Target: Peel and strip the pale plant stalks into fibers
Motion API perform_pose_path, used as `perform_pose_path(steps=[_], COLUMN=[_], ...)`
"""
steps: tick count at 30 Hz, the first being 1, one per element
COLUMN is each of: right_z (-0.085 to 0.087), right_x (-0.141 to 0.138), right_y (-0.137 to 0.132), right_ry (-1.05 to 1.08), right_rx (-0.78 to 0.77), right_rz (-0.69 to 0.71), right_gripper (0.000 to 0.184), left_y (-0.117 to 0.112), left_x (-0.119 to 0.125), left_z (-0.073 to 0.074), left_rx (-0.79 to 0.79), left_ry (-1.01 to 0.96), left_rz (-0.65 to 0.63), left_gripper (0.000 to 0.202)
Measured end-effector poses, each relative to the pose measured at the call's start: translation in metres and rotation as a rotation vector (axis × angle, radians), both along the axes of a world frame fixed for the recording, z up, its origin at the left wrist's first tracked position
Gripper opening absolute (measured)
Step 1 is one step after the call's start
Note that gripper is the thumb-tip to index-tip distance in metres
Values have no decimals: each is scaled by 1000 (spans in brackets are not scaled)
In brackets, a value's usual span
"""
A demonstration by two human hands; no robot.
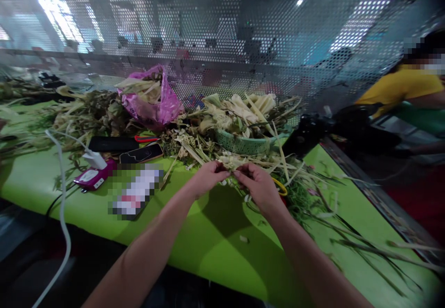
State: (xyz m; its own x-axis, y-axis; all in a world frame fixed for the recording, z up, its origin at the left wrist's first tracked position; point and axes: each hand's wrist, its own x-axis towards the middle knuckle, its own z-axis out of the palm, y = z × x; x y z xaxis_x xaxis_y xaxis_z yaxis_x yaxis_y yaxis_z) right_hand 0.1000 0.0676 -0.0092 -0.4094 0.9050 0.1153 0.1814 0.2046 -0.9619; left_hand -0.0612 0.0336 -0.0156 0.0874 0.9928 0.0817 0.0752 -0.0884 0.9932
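Observation:
My left hand (209, 178) and my right hand (257, 184) meet over the green table (222, 252), fingertips pinched close together. Between them is a small pale plant piece (231, 171), partly hidden by the fingers; its exact kind is unclear. Just beyond the hands lie loose dried stalks and husk-like strips (194, 150). Behind these stands a green plastic basket (243, 144), heaped with pale dried leaves (257, 106). A yellow loop (280, 186), perhaps a tool handle, shows beside my right wrist, next to feathery green sprigs (301, 199).
A pink plastic bag (151, 109) of dried leaves stands at back left. Nearer are a dark phone (142, 153), a red-handled tool (146, 139) and a purple device (93, 176) with a white cable (62, 197). Long stems (365, 248) lie right. A person in yellow (403, 85) sits beyond.

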Motion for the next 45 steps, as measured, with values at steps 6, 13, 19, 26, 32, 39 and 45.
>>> perform_pose_path(steps=[6, 13, 19, 26, 32, 39, 45], right_z=[-1, 1, 2, 0, 3, 4, 3], right_x=[-1, -2, 0, -3, -5, -1, -3], right_y=[-2, -2, 0, -1, -4, -4, -6], right_ry=[13, 2, -120, -29, 145, 200, 186], right_rx=[-58, -87, 85, -121, -260, -248, -223], right_rz=[-22, -28, -49, -120, -134, -149, -118], right_gripper=[31, 47, 41, 38, 38, 37, 35], left_y=[0, -2, -1, -10, -15, -6, -8], left_x=[0, 1, 3, 12, 18, 9, 13], left_z=[-4, -1, -4, -1, 0, -3, 0], left_rx=[109, 128, 144, 246, 339, 241, 228], left_ry=[398, 562, 665, 774, 800, 445, 472], left_rz=[60, 72, 54, 226, 326, 169, 234], left_gripper=[21, 22, 23, 14, 13, 12, 8])
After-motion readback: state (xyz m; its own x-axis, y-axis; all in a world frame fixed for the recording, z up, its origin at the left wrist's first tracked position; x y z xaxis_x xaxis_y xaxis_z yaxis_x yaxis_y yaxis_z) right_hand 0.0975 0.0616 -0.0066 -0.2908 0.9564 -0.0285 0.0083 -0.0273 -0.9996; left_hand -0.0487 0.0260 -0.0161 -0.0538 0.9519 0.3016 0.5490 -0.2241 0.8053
